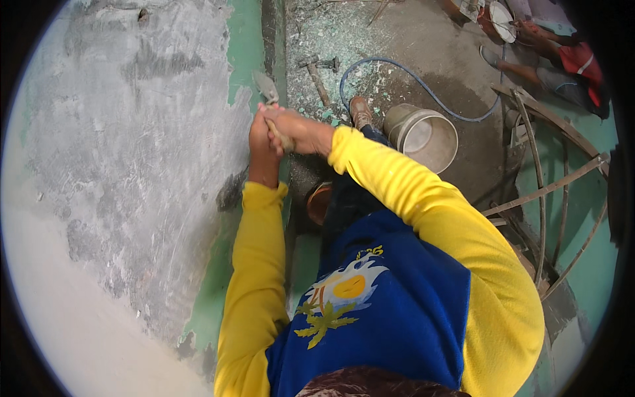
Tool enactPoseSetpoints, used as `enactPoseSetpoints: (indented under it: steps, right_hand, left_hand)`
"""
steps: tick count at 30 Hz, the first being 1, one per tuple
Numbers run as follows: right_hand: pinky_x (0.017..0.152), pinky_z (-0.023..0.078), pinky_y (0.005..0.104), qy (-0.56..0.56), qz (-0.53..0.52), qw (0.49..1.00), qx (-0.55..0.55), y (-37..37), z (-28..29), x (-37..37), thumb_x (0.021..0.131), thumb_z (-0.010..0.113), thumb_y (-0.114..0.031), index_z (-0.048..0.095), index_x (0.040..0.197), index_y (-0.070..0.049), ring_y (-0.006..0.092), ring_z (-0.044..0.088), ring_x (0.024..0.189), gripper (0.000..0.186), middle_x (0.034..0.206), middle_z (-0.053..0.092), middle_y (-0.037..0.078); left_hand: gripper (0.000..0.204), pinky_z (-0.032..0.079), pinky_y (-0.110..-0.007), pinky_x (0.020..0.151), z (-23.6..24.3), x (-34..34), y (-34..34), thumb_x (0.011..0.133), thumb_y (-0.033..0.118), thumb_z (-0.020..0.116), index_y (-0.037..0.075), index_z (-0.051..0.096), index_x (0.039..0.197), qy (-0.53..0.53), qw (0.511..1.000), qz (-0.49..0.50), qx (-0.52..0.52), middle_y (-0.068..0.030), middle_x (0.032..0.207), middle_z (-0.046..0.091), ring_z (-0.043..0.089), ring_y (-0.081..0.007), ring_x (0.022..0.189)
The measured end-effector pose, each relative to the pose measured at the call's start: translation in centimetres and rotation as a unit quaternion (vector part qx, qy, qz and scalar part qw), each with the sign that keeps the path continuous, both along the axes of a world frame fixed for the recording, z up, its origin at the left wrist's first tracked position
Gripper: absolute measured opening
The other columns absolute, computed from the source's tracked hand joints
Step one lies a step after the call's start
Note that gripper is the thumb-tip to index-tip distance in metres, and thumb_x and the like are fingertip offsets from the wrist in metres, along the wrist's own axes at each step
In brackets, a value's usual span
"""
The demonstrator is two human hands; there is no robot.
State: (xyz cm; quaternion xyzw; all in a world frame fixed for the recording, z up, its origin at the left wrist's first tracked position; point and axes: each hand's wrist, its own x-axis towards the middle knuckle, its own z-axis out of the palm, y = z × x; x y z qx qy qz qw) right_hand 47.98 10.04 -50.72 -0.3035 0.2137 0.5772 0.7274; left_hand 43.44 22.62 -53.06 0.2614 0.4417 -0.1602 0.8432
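Observation:
A small pointed trowel (266, 87) stands against the wall's peeled edge, its grey blade turned up and away from me. My right hand (301, 130) is closed around its pale handle. Close against it on the wall side, my left hand (259, 135) is closed at the same handle; its fingers are partly hidden by the right hand. Beside the blade, green paint (245, 49) borders a large grey, scraped patch of wall (152, 126).
A hammer (319, 76) lies among paint chips on the floor. Right of my boot stands a whitish bucket (433, 142), with a blue hose (423, 83) curving behind it. Bent wooden strips (542, 188) lean at the right. Another person (575, 69) works at the far right.

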Motion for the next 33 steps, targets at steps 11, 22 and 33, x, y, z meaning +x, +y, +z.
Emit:
enactPoseSetpoints:
  steps: [11,22,33]
  right_hand:
    - [0.037,0.048,0.032,0.005,0.061,0.996,-0.068,-2.4,16.1,-4.9,0.103,0.052,-0.056,0.042,0.129,-0.015,0.0159,0.053,0.045,0.049,0.072,0.05,0.005]
    - [0.038,0.047,0.0315,-0.041,0.054,0.997,-0.039,-3.9,12.2,-1.9,0.105,0.051,-0.054,0.044,0.112,-0.013,0.0157,0.054,0.046,0.042,0.07,0.05,0.004]
    - [0.039,0.049,0.0362,-0.031,0.025,0.998,-0.038,-1.8,4.7,-0.1,0.101,0.054,-0.059,0.046,0.105,-0.011,0.0168,0.054,0.047,0.048,0.071,0.052,0.005]
  left_hand:
    - [0.039,0.058,-0.037,0.079,12.7,-7.2,-1.9,0.107,0.045,0.048,0.008,0.058,0.112,-0.028,0.998,0.014,0.048,-0.007,0.095,0.062,0.065,-0.0229,0.085]
    - [0.038,0.051,-0.025,0.048,10.2,-3.8,-5.0,0.106,0.048,0.05,0.011,0.06,0.108,-0.046,0.992,0.028,0.11,-0.0013,0.078,0.06,0.057,-0.0105,0.055]
    - [0.042,0.05,-0.027,0.046,5.7,0.3,-3.2,0.107,0.051,0.048,0.011,0.061,0.107,-0.029,0.994,-0.015,0.104,-0.0023,0.077,0.063,0.058,-0.0103,0.054]
